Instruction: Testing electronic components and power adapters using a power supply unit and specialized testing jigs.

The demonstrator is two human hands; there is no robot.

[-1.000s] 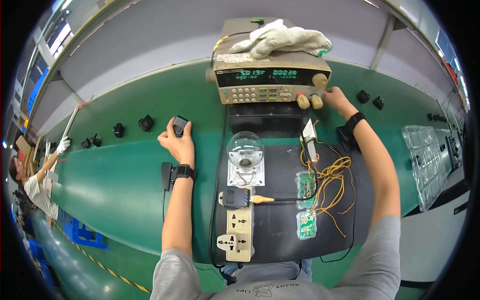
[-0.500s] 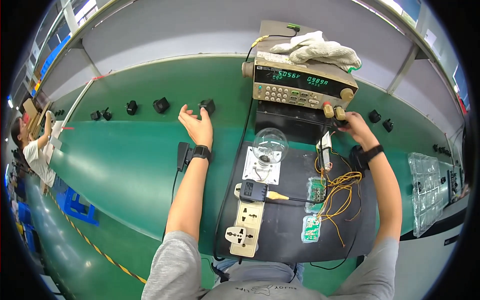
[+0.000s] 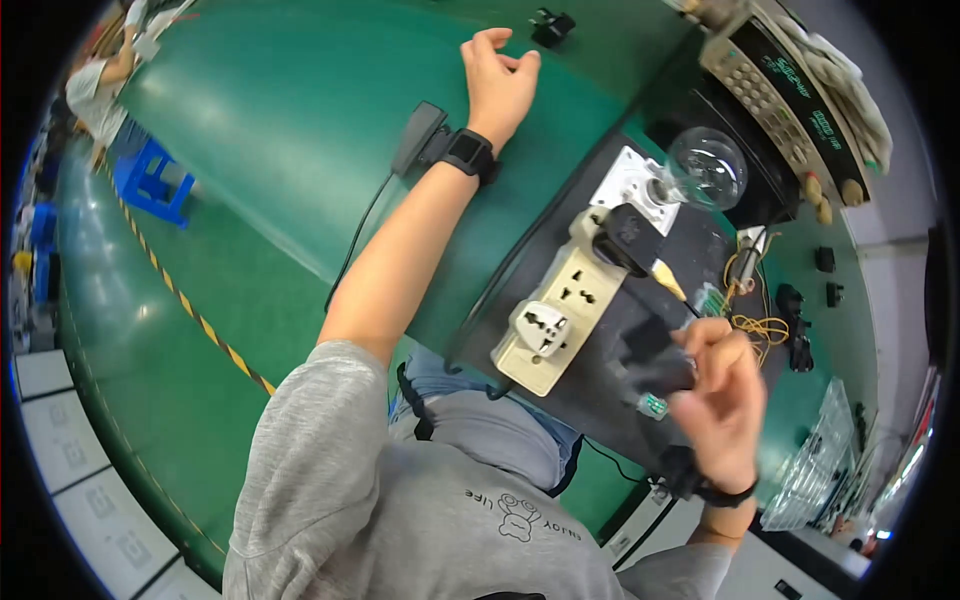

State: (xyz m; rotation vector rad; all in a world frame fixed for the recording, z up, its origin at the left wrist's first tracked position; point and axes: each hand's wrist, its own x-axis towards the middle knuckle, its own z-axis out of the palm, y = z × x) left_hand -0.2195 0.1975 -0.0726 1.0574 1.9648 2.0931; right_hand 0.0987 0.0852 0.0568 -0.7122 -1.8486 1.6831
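My right hand (image 3: 728,395), blurred by motion, has its fingers round a dark block that looks like a black power adapter (image 3: 660,355). It hovers over the black mat, right of the cream power strip (image 3: 590,285). Plugged into the strip's far end is another black adapter (image 3: 630,240), with a yellow-tipped cable (image 3: 667,280) running from it. My left hand (image 3: 500,85) rests over the green bench, fingers loosely bent, thumb apart, nothing visible in them. Just beyond its fingertips lies a black plug adapter (image 3: 552,28), not touched. A white plug adapter (image 3: 543,328) sits on the strip's near end.
A clear glass bulb (image 3: 707,168) on a white base stands beside the bench meter (image 3: 785,90). Yellow wires (image 3: 765,328) and small green boards lie right of the strip. A blue stool (image 3: 152,183) stands on the floor; another person (image 3: 100,95) is far left.
The view has turned, swinging the bench round. My right hand has left the meter's terminals and come toward the strip with the dark adapter. My left fingers have come off the bench adapter.
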